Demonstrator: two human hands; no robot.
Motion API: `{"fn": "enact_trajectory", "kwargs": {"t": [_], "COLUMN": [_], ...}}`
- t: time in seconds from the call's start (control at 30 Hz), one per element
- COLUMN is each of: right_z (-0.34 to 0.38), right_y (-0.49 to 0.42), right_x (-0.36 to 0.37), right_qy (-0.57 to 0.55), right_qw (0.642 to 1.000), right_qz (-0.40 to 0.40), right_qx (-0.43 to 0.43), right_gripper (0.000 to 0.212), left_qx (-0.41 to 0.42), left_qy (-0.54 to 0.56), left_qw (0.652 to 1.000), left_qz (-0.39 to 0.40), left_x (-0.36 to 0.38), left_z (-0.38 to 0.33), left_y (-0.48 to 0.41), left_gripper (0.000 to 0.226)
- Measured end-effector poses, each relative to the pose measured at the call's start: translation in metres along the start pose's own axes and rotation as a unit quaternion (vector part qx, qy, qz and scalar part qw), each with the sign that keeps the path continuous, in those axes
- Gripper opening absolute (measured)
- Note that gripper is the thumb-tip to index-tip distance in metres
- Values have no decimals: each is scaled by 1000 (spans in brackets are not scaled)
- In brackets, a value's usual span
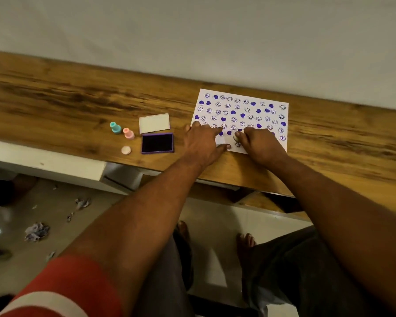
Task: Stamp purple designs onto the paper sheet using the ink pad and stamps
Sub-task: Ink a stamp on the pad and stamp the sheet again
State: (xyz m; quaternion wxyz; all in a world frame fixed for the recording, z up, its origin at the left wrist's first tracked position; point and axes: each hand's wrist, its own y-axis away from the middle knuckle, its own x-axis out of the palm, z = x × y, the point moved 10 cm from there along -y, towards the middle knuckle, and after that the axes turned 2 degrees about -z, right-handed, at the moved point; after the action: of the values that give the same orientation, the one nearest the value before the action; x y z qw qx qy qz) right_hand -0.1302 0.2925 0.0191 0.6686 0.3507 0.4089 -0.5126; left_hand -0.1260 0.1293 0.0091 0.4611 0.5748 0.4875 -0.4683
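right hand (258, 143) fingers grip a pale stamp (235, 137) on the paper sheet (281, 104); left hand (201, 143) fingers splayed flat pin it; slipping risks smudged prints

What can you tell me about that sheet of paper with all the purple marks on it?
The paper sheet is white and rectangular, lying flat and slightly askew on the wooden table, right of the open ink pad. Rows of purple smiley faces and solid hearts nearly fill it. The left hand presses its near-left corner; the right hand holds a stamp against it.
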Motion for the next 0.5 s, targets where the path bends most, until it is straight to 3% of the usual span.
{"fn": "enact_trajectory", "kwargs": {"t": [0.33,0.5], "right_z": [20,60], "right_y": [-7,-12], "right_x": [5,-58], "right_qy": [149,154], "right_qw": [988,970], "right_qz": [15,-163], "right_qx": [-45,-96], "right_gripper": [50,48], "left_qx": [-21,-36], "left_qy": [53,77], "left_qw": [998,996], "left_qz": [28,34], "left_x": [4,6], "left_z": [4,4], "left_y": [1,1], "left_gripper": [76,75]}}
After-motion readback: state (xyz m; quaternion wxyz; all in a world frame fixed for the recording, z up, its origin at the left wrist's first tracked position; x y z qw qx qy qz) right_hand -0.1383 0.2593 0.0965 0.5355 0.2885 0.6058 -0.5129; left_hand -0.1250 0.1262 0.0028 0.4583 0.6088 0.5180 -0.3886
